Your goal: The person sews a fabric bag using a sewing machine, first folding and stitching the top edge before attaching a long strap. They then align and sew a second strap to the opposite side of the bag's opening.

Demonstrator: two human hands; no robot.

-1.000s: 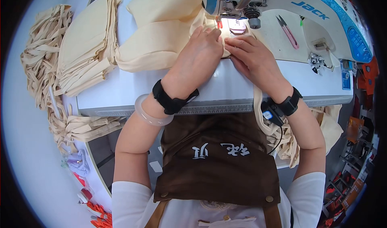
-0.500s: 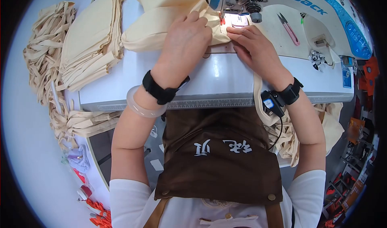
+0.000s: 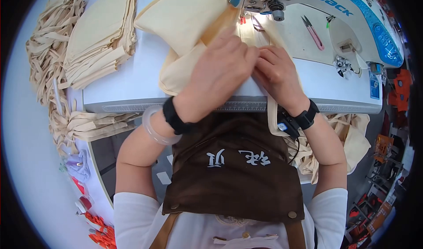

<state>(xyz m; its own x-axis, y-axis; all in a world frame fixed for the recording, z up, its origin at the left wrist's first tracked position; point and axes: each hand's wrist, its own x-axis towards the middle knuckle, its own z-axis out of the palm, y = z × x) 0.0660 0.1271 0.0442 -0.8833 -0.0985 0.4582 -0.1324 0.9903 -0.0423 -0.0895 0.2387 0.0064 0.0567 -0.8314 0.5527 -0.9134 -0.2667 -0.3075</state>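
Observation:
A cream canvas bag (image 3: 183, 22) lies bunched on the sewing machine bed, its edge running under the needle area of the sewing machine (image 3: 242, 20). My left hand (image 3: 224, 66), slightly blurred, has its fingers closed at the bag's near edge. Close beside it, my right hand (image 3: 280, 75) pinches at the same edge, the fingertips of both hands almost meeting. What exactly lies between the fingertips is hidden. A cream strap (image 3: 272, 112) hangs down below my right hand over the table's front edge.
Pink-handled thread snips (image 3: 315, 35) lie right of the needle. At left are a stack of cream fabric panels (image 3: 99, 29) and a heap of straps (image 3: 50, 46). More cream fabric (image 3: 348, 134) hangs at lower right. A printed ruler (image 3: 132, 107) runs along the table front.
Both hands have drawn back from the needle toward me and come together. The bag has been shifted and turned, its near part now closer to the table's front edge.

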